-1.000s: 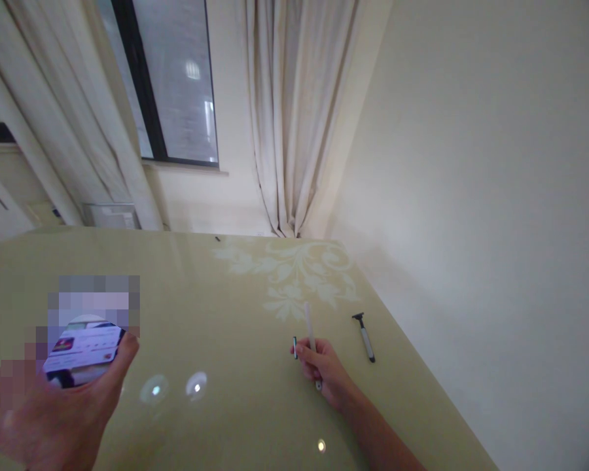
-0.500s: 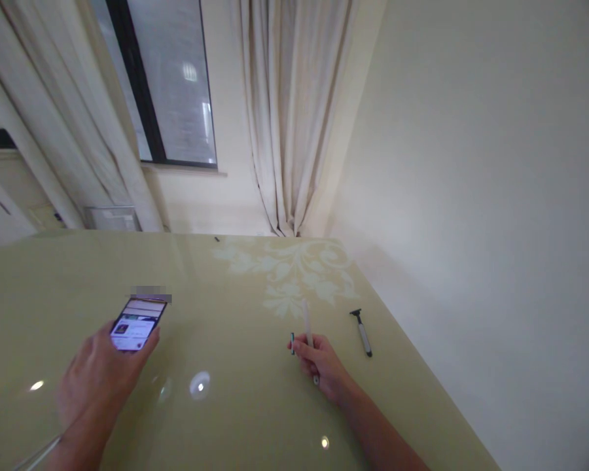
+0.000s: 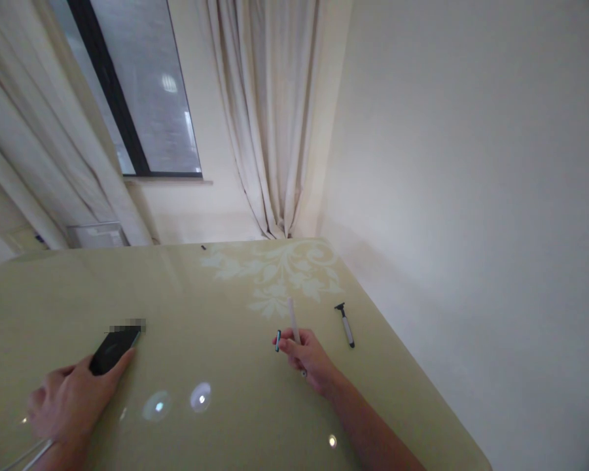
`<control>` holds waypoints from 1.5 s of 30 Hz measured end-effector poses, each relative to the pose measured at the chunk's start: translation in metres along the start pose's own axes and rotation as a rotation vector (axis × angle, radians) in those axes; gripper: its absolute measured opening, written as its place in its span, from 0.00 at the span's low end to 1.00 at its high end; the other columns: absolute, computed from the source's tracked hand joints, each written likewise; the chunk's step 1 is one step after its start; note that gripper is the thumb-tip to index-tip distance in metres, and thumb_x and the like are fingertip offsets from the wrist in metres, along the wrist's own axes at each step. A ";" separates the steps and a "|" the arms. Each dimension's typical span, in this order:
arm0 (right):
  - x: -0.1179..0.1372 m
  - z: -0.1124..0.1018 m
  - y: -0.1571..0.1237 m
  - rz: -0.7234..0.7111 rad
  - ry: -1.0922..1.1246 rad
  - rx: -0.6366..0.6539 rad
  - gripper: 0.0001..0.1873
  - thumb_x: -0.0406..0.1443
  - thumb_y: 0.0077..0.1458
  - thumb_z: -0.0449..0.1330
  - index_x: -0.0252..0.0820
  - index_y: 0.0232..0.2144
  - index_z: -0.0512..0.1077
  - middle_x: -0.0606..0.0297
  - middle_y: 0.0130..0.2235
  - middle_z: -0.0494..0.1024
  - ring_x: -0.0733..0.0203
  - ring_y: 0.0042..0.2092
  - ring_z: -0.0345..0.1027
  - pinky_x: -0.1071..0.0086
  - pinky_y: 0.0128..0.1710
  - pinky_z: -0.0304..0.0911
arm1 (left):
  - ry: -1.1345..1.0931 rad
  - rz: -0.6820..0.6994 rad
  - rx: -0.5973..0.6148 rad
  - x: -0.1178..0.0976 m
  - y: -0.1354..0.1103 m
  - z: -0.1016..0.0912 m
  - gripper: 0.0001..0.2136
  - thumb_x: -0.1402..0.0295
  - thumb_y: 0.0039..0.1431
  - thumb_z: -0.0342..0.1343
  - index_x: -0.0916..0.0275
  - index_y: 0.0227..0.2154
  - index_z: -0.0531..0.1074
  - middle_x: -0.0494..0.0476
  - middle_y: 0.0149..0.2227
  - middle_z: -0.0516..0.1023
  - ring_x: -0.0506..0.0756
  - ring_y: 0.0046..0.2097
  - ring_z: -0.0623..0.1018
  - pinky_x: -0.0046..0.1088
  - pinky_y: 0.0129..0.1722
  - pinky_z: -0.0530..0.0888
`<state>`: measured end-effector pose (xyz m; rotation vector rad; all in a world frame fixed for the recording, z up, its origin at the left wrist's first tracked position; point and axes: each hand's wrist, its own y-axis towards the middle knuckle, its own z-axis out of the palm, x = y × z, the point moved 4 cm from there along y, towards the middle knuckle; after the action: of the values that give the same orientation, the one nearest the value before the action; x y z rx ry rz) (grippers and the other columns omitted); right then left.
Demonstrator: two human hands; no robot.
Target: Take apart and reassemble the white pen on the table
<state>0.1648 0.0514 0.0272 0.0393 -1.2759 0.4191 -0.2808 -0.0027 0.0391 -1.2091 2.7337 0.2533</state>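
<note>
My left hand (image 3: pixel 73 396) is wrapped round a smartphone (image 3: pixel 115 348), thumb along its right side; the screen is dark. The phone is held tilted over the glossy table at the left. My right hand (image 3: pixel 309 360) is closed round a slim pale stick (image 3: pixel 293 320), which points up and away, its round lower end showing below the fingers. Between thumb and fingertip of the same hand is a small narrow piece (image 3: pixel 277 341) with a bluish face, too small to identify. To the right of that hand, a razor (image 3: pixel 345 326) with a grey handle and black head lies on the table.
The pale green table (image 3: pixel 216 438) has a white floral pattern near its far right corner. A tiny dark object (image 3: pixel 203 247) lies by the far edge. A wall (image 3: pixel 451 196) runs along the right side. Curtains (image 3: pixel 269 118) and a window stand behind. A white cable (image 3: pixel 36 454) shows by my left wrist.
The phone's screen was lit and is now dark. My left hand has moved lower and left with it. The whole view has shifted slightly; my right hand's grip looks the same.
</note>
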 end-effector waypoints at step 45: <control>-0.012 0.015 -0.009 0.141 0.079 0.046 0.22 0.48 0.40 0.77 0.42 0.28 0.73 0.80 0.17 0.60 0.72 0.20 0.43 0.69 0.22 0.34 | -1.305 0.643 0.765 -0.178 -0.186 0.036 0.14 0.52 0.60 0.68 0.57 0.38 0.83 0.53 0.31 0.80 0.56 0.35 0.78 0.30 0.36 0.74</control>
<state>0.1513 0.0363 0.0227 -0.0285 -1.1948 0.5662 -0.0218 0.0090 0.0213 0.1341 1.6139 0.0032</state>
